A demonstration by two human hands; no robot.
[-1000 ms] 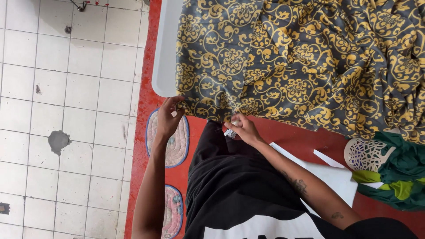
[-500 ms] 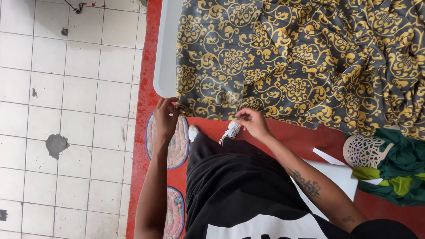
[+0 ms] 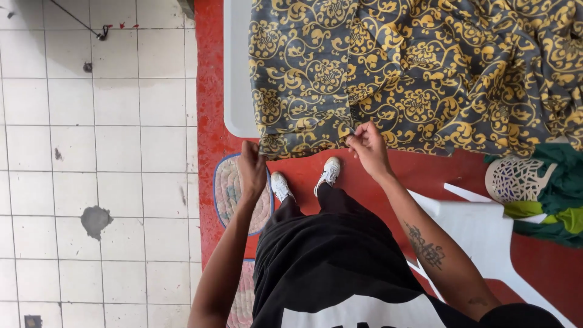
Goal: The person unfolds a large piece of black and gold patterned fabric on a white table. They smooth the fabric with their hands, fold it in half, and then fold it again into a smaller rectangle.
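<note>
Head view: both arms outstretched, left hand [image 3: 252,167] and right hand [image 3: 366,144] fingers pinching patterned cloth [image 3: 413,67] (hem).

A large grey cloth [image 3: 413,73] printed with yellow floral scrollwork lies spread and rumpled across a white surface [image 3: 237,79]. Its near edge hangs over the surface's side, folded into creases, with wrinkles bunching toward the right.

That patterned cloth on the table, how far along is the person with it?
Done: the grey and yellow cloth lies spread over the white table. In hand: the left hand and right hand each pinch its near hem at the table's edge. Left: the cloth is rumpled and unfolded, and a green garment sits bunched on the white chair.
</note>
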